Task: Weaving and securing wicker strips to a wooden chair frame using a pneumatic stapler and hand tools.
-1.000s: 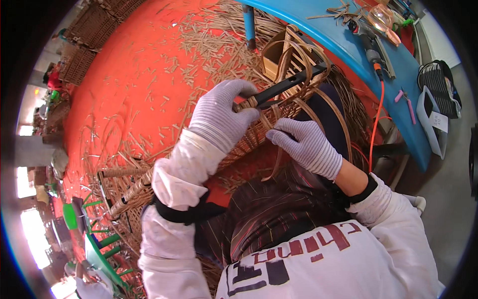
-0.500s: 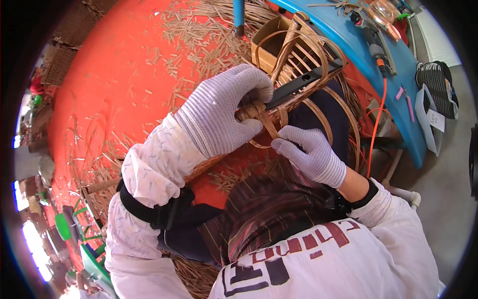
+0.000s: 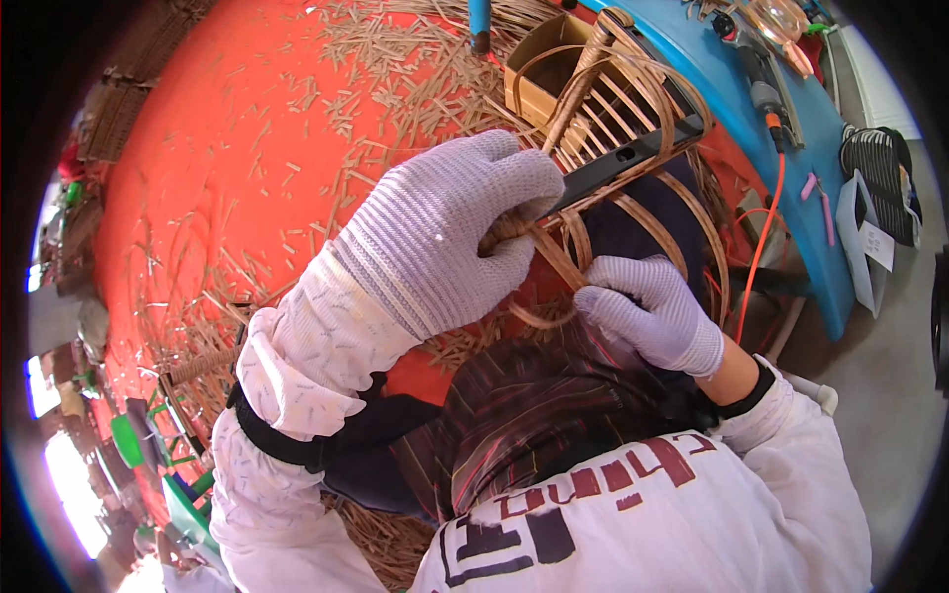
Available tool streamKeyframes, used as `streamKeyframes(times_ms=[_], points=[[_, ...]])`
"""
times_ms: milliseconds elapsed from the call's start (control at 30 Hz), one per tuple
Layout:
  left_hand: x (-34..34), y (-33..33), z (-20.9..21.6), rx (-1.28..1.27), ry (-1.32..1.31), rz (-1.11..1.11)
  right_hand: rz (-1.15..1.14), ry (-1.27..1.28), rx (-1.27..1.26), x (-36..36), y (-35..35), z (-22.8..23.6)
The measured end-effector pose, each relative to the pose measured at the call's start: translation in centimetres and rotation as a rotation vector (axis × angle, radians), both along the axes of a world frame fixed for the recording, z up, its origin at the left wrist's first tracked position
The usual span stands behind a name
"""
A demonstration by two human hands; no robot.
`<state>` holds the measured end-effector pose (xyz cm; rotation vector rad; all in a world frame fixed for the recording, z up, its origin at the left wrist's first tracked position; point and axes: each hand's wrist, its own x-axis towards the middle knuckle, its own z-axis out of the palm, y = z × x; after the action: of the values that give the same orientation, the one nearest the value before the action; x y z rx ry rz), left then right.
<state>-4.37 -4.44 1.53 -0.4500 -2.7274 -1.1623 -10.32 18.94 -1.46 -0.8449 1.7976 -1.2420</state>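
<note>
My left hand (image 3: 450, 222), in a pale knitted glove, is closed around the wrapped corner of a frame. A black bar (image 3: 623, 160) runs from beside its fingers to the upper right. Brown strips are wound about that frame, and several loop out to the right. My right hand (image 3: 652, 311), gloved alike, pinches a flat brown wicker strip (image 3: 560, 259) that comes from the wrapped corner. Just beyond the left hand, a wrapped post (image 3: 583, 84) rises from thin parallel rods. What lies under the left palm is hidden.
A blue table (image 3: 806, 198) at the right carries a power tool (image 3: 766, 94) with an orange cord (image 3: 763, 247). A cardboard box (image 3: 539, 74) stands behind the frame. Cut strip pieces (image 3: 395, 89) litter the red floor (image 3: 198, 148). A bag (image 3: 878, 183) lies beyond the table.
Both hands and the frame have shifted slightly to the right in the picture. The strip between the hands shows a longer stretch, and the right hand sits a little lower.
</note>
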Motion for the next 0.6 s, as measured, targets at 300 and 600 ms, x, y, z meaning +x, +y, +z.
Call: streamKeyframes(times_ms=[300,600], points=[[0.8,0.1,-0.3,0.06,-0.052,0.126,-0.227,-0.8,-0.09,-0.2,0.5,1.8],[0.9,1.2,0.5,-0.226,0.12,0.133,-0.318,-0.755,-0.202,-1.6,-1.8,4.1]])
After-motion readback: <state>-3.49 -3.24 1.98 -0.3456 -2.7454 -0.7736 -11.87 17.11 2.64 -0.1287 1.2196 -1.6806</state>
